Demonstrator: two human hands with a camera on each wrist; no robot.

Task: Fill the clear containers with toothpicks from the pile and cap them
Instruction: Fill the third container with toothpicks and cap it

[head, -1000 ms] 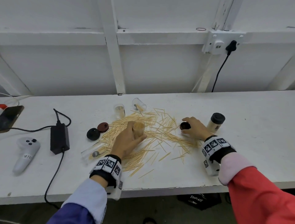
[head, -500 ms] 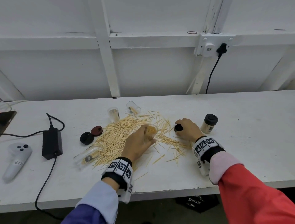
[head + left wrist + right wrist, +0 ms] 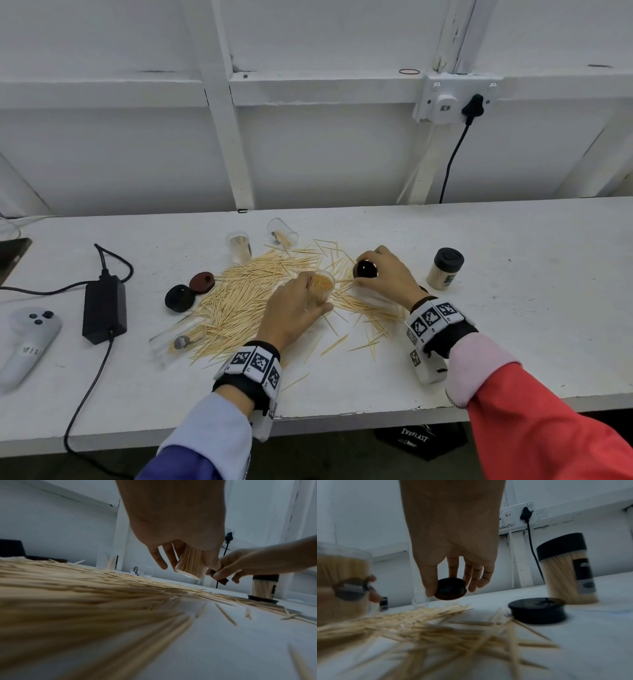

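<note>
Toothpicks pack the clear container (image 3: 320, 289) that the left hand (image 3: 291, 313) grasps, its fingers wrapped round the wall and the open mouth facing up. A second ago this container was held over the middle of the pile; now it sits nearer the right hand (image 3: 387, 277), raised a little off the surface in the left wrist view. That grip pinches a dark cap (image 3: 365, 269) between thumb and fingertips, lifted clear of the surface where earlier it lay under the hand. Cap and container mouth are near, not yet touching, so filling looks finished and capping seems next. Below both grips spreads the pile (image 3: 246, 301). Right of the cap stands a capped container (image 3: 445, 270); beyond the left grip wait two uncapped containers (image 3: 238, 246) and two spare caps (image 3: 190, 291).
</note>
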